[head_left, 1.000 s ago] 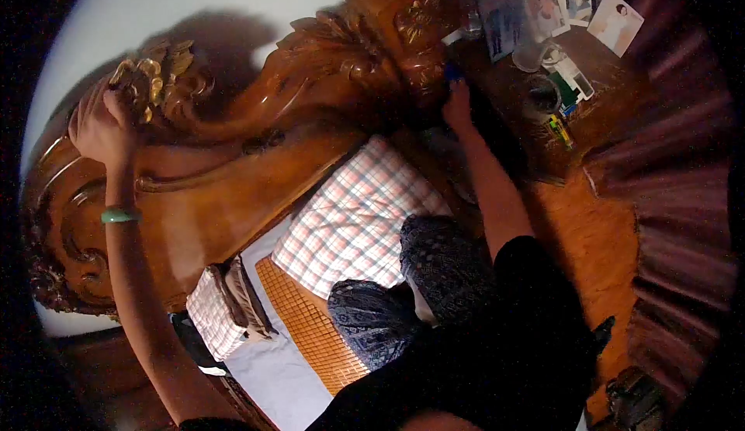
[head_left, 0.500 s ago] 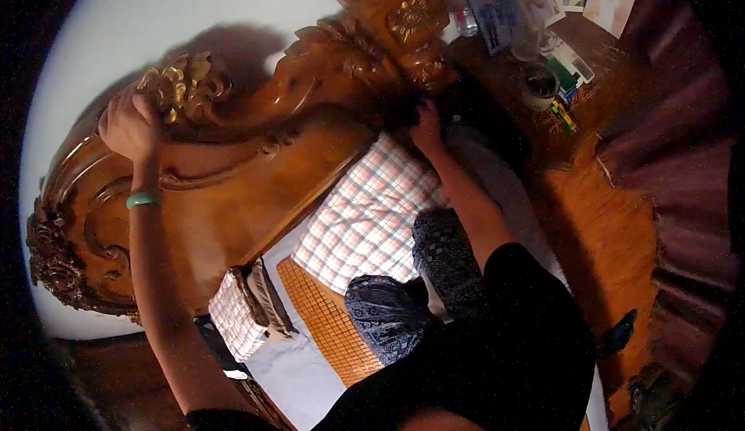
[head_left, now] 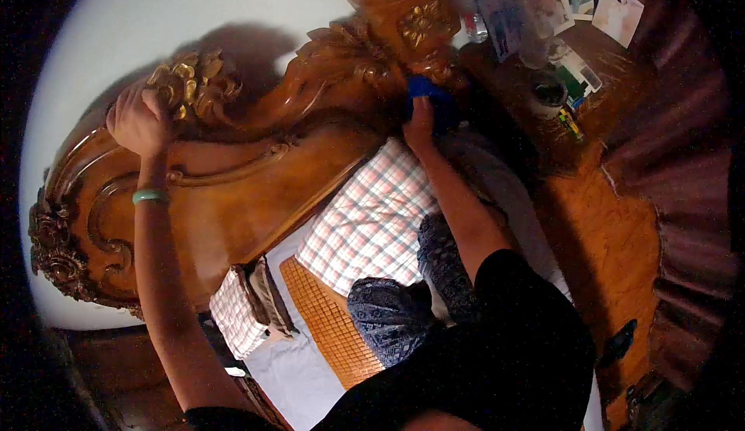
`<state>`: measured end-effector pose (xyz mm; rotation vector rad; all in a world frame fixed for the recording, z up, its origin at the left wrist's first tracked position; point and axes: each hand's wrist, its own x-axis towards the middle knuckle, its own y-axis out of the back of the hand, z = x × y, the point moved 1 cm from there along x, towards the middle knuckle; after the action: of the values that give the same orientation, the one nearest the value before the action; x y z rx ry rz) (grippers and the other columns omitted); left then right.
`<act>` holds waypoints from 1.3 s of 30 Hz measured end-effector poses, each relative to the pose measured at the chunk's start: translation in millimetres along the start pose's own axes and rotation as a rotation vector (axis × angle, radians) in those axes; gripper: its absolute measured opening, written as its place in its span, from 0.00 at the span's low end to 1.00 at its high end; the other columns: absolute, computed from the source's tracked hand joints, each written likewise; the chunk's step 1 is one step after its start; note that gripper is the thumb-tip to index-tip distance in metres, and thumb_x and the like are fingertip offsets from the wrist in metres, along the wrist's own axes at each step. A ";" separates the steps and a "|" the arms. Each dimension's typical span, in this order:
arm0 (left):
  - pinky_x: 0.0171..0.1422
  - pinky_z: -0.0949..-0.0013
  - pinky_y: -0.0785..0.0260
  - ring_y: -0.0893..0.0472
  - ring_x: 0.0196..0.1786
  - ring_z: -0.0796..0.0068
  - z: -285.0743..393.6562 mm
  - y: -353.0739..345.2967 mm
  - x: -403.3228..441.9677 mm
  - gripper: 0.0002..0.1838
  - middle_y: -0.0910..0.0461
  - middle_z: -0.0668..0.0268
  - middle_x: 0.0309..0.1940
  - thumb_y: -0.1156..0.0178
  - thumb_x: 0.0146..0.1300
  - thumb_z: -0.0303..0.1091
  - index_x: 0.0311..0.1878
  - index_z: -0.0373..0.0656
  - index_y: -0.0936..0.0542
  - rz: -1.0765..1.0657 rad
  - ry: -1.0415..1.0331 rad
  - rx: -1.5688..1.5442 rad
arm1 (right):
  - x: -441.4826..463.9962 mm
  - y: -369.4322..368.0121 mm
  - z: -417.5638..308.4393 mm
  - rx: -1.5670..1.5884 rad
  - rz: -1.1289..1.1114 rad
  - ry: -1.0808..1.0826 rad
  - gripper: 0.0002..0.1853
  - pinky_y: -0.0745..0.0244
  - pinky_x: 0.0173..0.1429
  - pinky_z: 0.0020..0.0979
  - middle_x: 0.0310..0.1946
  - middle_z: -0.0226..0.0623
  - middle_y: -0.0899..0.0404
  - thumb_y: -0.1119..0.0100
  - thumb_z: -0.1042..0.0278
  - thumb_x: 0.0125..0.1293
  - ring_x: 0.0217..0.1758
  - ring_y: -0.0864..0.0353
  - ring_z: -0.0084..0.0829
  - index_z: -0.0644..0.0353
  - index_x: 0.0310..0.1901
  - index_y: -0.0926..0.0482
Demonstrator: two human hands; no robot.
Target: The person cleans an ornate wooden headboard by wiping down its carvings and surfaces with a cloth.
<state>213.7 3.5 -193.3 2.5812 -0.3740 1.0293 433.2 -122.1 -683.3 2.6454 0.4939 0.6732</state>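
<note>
My left hand (head_left: 140,123) is closed over the top edge of a carved wooden headboard (head_left: 233,190), beside a gilded flower carving (head_left: 185,82). A green bangle (head_left: 150,196) circles that wrist. At the headboard's right end, my right hand (head_left: 419,127) grips a blue cloth (head_left: 434,103) against the wood, just below the carved post (head_left: 415,24). Part of the cloth lies in shadow, and some fingers of both hands are hidden.
Under my knees are a checked pillow (head_left: 365,225) and a woven mat (head_left: 330,318) on the bed. Another checked pillow (head_left: 235,311) lies to the left. On the right stands a nightstand (head_left: 621,74) with photos, a round container (head_left: 549,93) and a bottle. A dark red curtain (head_left: 691,221) hangs beyond.
My right hand has shifted slightly up and left along the headboard's end, and the blue cloth shows more clearly. My left hand stays on the top edge; the view has shifted a little.
</note>
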 end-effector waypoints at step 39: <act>0.54 0.61 0.37 0.22 0.44 0.65 -5.7 -7.4 -1.4 0.16 0.19 0.65 0.38 0.54 0.59 0.40 0.39 0.46 0.18 0.015 0.037 0.013 | 19.4 49.3 -22.4 -0.029 -0.002 0.057 0.29 0.45 0.64 0.53 0.54 0.56 0.37 0.45 0.81 0.49 0.59 0.40 0.58 0.66 0.57 0.35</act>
<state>211.9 12.7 -192.0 2.5702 -0.3785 1.0865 449.6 -151.2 -636.5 2.6040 0.4988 0.7519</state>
